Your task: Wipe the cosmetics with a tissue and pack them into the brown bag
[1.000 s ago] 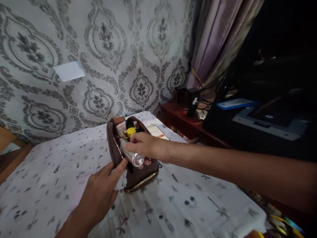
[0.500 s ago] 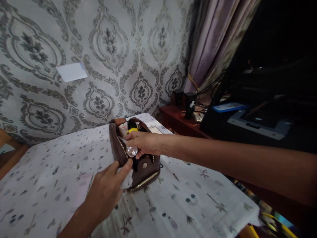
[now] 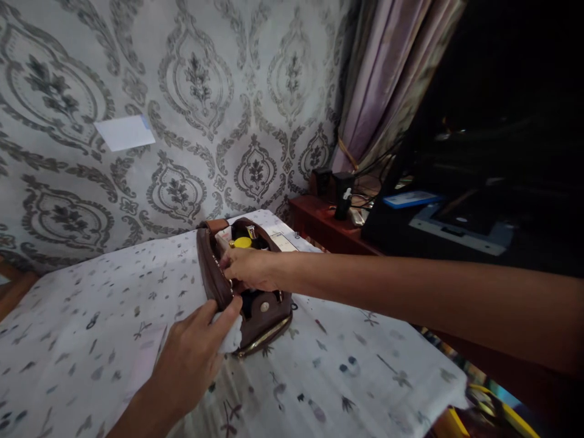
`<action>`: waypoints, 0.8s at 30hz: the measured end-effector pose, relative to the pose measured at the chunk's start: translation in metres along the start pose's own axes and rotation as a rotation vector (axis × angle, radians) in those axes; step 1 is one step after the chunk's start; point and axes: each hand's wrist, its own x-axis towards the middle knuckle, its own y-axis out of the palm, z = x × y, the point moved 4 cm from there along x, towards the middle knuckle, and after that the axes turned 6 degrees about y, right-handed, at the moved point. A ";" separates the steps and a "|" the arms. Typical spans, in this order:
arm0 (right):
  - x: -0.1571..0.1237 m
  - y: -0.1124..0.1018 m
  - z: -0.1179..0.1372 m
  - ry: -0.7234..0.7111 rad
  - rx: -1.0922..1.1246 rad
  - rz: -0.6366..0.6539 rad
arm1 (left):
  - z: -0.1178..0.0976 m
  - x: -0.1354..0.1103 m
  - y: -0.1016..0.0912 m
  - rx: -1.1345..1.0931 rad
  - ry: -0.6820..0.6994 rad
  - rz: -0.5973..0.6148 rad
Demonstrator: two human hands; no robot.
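A brown leather bag (image 3: 269, 325) lies with its zipped mouth open on a cloth-covered table. My left hand (image 3: 194, 340) is closed on the bag's near left rim, with a crumpled white cloth or tissue (image 3: 233, 337) under its fingers. My right hand (image 3: 250, 267) reaches inside the bag, its fingers bent and mostly hidden by the left wall. Whatever it holds there is out of sight. Around it in the bag are a yellow round lid (image 3: 243, 242), a pale packet (image 3: 224, 235) and some dark items. A snap button (image 3: 264, 307) shows on the bag's flap.
The white patterned tablecloth (image 3: 356, 395) spreads around the bag. Behind the bag lies a pale flat box or card (image 3: 283, 241). On a red-brown stand (image 3: 310, 220) to the right are black speakers (image 3: 343, 187) and cables, beside a large dark screen (image 3: 493, 134). Patterned wallpaper rises behind.
My right hand has gone deeper into the bag, and the round shiny silver thing in its fingers has dropped from sight. My left hand keeps its hold. The view has shifted slightly.
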 end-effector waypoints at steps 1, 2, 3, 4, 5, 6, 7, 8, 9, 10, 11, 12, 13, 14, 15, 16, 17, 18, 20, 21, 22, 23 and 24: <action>0.001 0.000 -0.001 0.006 0.002 -0.017 | 0.001 0.000 0.001 -0.006 -0.007 0.009; 0.003 0.000 -0.003 0.008 0.005 -0.034 | 0.001 -0.001 0.001 -0.013 -0.017 0.018; 0.003 0.000 -0.005 0.003 0.010 -0.051 | 0.002 -0.001 0.002 -0.018 -0.022 0.021; 0.004 0.000 -0.006 -0.005 0.017 -0.067 | 0.002 -0.001 0.001 -0.022 -0.024 0.016; 0.004 0.000 -0.008 -0.012 0.021 -0.082 | 0.002 -0.001 0.001 -0.024 -0.023 0.006; 0.004 0.000 -0.010 -0.018 0.023 -0.096 | 0.001 -0.002 0.001 -0.023 -0.013 -0.009; 0.003 0.000 -0.012 -0.021 0.022 -0.107 | 0.001 -0.002 0.001 -0.021 -0.004 -0.024; 0.003 0.000 -0.014 -0.022 0.017 -0.115 | 0.000 -0.003 0.001 -0.019 0.004 -0.035; 0.003 -0.001 -0.016 -0.021 0.008 -0.120 | 0.000 -0.004 0.002 -0.015 0.004 -0.047; 0.003 -0.001 -0.018 -0.016 -0.004 -0.123 | 0.000 -0.004 0.004 -0.011 -0.003 -0.061; 0.003 -0.002 -0.019 -0.008 -0.017 -0.125 | 0.001 -0.005 0.005 -0.008 -0.011 -0.076; 0.003 -0.002 -0.021 0.000 -0.027 -0.124 | 0.001 -0.006 0.006 -0.008 -0.020 -0.090; 0.002 -0.003 -0.022 0.005 -0.041 -0.129 | 0.002 -0.006 0.007 -0.011 -0.028 -0.101; 0.002 -0.004 -0.022 -0.001 -0.063 -0.142 | 0.002 -0.006 0.008 -0.019 -0.032 -0.109; 0.001 -0.004 -0.023 -0.016 -0.094 -0.159 | 0.002 -0.006 0.009 -0.031 -0.036 -0.109; 0.001 -0.005 -0.022 -0.040 -0.132 -0.173 | 0.002 -0.006 0.009 -0.044 -0.036 -0.101; 0.001 -0.005 -0.021 -0.065 -0.175 -0.179 | 0.002 -0.005 0.009 -0.053 -0.036 -0.094; 0.001 -0.005 -0.021 -0.085 -0.215 -0.175 | 0.002 -0.005 0.008 -0.057 -0.038 -0.090; 0.002 -0.004 -0.020 -0.098 -0.261 -0.143 | 0.002 -0.004 0.006 -0.055 -0.032 -0.076; 0.004 -0.005 -0.020 -0.095 -0.270 -0.127 | 0.001 -0.004 0.005 -0.049 -0.027 -0.076; 0.005 -0.005 -0.019 -0.091 -0.274 -0.118 | 0.001 -0.004 0.005 -0.043 -0.026 -0.082; 0.005 -0.006 -0.019 -0.088 -0.276 -0.112 | 0.001 -0.004 0.005 -0.040 -0.026 -0.091; 0.006 -0.007 -0.019 -0.086 -0.279 -0.107 | 0.002 -0.004 0.005 -0.039 -0.024 -0.105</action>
